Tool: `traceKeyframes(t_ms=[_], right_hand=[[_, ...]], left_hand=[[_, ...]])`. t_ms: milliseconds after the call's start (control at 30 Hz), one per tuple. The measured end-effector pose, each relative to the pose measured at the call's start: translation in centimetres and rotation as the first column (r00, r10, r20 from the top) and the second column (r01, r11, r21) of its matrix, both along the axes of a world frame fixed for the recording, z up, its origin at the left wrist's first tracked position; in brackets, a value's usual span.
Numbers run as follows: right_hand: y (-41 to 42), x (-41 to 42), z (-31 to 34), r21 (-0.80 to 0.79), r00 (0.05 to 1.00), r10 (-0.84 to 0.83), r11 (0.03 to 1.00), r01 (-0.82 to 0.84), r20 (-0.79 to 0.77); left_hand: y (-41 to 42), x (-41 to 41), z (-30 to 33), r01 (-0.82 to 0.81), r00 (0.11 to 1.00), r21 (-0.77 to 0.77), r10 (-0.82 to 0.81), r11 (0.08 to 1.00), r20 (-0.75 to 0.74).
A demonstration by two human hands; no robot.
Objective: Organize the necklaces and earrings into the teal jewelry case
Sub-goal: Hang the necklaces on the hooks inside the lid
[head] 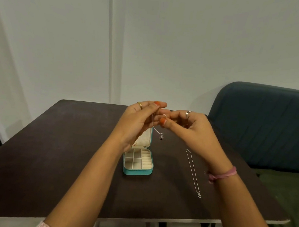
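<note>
Necklace [157, 130] number one, a fine silver chain with a small dark pendant, hangs in the air between both raised hands, above the far end of the teal jewelry case [138, 164]. The left hand [141, 120] pinches the chain near its top between thumb and fingertips, and the right hand [185, 124] pinches the other end close by, thumb pressed toward the curled fingers; they seem to be working at the clasp, though it is too small to make out. The pendant dangles just below the two hands, in front of the case's raised lid [145, 140]. Such a chain should be nearly weightless, limp and slippery, and apt to knot or kink, so it is best held by the clasp ends or the pendant and lowered slowly rather than dropped in a heap. The case sits open on the dark table [51, 150], its cream compartments showing nothing inside that I can tell. A second necklace [193, 173], silver with a heart-shaped pendant, lies stretched out on the table to the right of the case, under the right forearm and apart from both hands. No earrings are visible. A blue sofa [261, 123] stands beyond the table's right edge.
</note>
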State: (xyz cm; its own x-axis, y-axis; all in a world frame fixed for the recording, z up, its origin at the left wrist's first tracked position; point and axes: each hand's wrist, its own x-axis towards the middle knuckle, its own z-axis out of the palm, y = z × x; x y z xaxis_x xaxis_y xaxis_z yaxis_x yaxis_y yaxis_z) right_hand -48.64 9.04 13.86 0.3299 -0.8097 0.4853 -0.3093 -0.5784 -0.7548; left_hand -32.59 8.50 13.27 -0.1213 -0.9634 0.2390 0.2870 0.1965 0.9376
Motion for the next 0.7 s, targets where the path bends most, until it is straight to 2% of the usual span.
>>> traceKeyframes(t_ms=[233, 433, 533, 700], right_hand=[[-0.31, 0.13, -0.01, 0.027, 0.99, -0.139, 0.99, 0.14, -0.023], [-0.34, -0.14, 0.71, 0.092, 0.99, -0.14, 0.986, 0.137, 0.027], [-0.49, -0.3, 0.74, 0.095, 0.989, -0.142, 0.986, 0.139, 0.032], [-0.49, -0.29, 0.85, 0.147, 0.991, -0.094, 0.986, 0.08, 0.091]], left_hand=[[-0.3, -0.3, -0.1, -0.055, 0.966, -0.007, 0.055, 0.998, 0.254], [-0.45, -0.72, -0.02, -0.034, 0.96, 0.008, 0.03, 0.999, 0.277], [-0.43, -0.72, -0.02, 0.005, 0.978, 0.057, -0.016, 0.998, 0.206], [-0.48, -0.35, 0.01, 0.237, 0.97, 0.144, -0.225, 0.961, -0.094]])
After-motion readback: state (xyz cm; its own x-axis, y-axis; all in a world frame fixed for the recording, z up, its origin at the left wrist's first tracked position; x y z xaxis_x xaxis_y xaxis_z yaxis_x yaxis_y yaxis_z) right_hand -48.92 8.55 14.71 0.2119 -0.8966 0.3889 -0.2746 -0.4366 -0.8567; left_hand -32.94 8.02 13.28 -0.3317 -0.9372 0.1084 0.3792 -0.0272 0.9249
